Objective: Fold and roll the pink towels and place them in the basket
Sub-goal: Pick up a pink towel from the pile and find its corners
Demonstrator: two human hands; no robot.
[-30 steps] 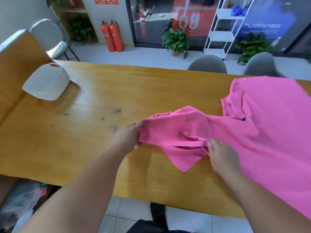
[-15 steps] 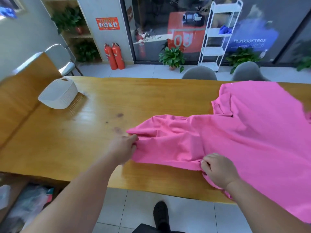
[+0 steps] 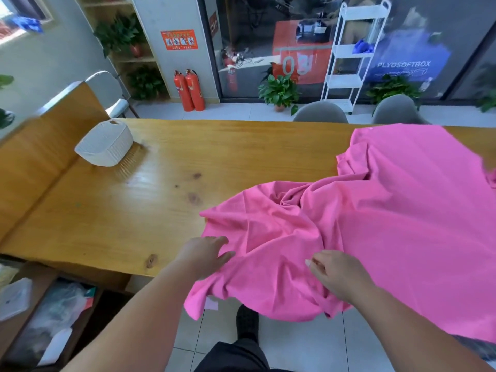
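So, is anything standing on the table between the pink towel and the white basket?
Nothing visible does. Only bare wood of the table, with a few dark knots, lies between the pink towel and the white basket at the far left end.

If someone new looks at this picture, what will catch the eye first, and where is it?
The large bright pink towel covers the right half of the long wooden table, crumpled and hanging over the near edge. The left hand and the right hand rest on its near part. A white ribbed plastic basket sits far left on the table.
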